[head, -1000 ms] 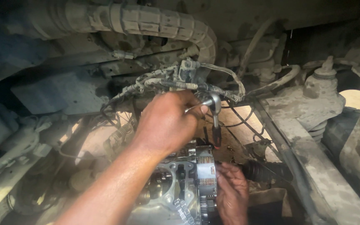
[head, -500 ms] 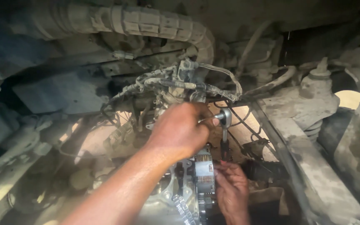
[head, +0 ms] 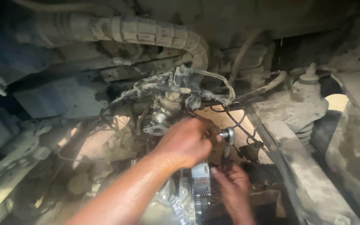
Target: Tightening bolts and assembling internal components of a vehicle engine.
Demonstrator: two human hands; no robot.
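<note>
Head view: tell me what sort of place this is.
Most likely the underside of a vehicle, seen from beneath. A wrapped pipe curves overhead, a dusty wire bundle hangs beside it, and a coil spring sits on the right. The left hand holds a ratchet; the right hand reaches up below it.

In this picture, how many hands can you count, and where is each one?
2. The left hand is near the centre, closed on a ratchet wrench. The right hand is just below it, fingers at the wrench's lower end beside a ribbed metal housing. None seems hidden.
</note>
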